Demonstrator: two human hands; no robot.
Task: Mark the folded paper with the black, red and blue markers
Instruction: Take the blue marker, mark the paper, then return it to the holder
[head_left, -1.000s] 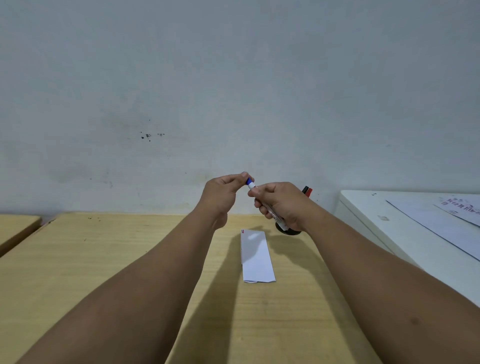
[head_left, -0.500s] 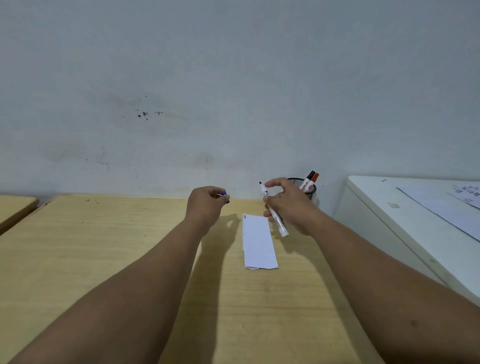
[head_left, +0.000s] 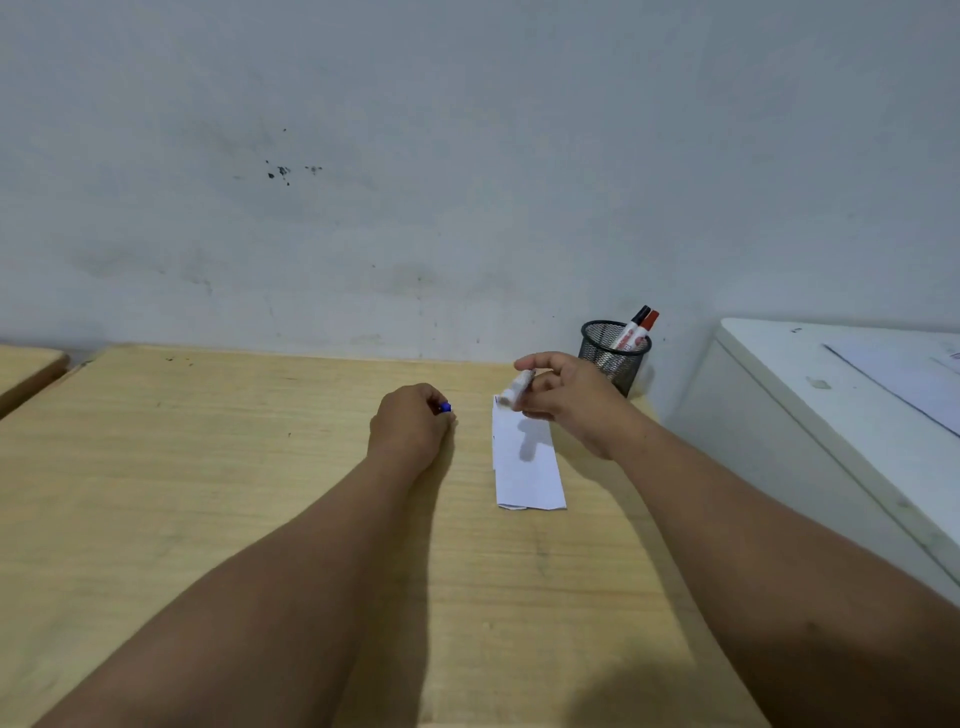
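Note:
A white folded paper (head_left: 527, 462) lies lengthwise on the wooden table (head_left: 208, 467). My right hand (head_left: 566, 400) hovers over the paper's far end, holding the uncapped blue marker (head_left: 517, 389), whose white barrel is blurred and points down-left toward the paper's far left corner. My left hand (head_left: 410, 423) rests on the table left of the paper, fingers closed on the blue cap (head_left: 444, 408). The black marker (head_left: 635, 321) and the red marker (head_left: 644, 326) stand in a black mesh cup (head_left: 613, 353) behind my right hand.
A grey wall rises right behind the table. A white cabinet (head_left: 810, 415) with sheets of paper (head_left: 904, 379) on top stands at the right. Another wooden tabletop (head_left: 26, 369) shows at the far left.
The blue cap came off the marker. My left hand dropped to the table with the cap, and my right hand lowered the marker and turned its tip down toward the paper's far end.

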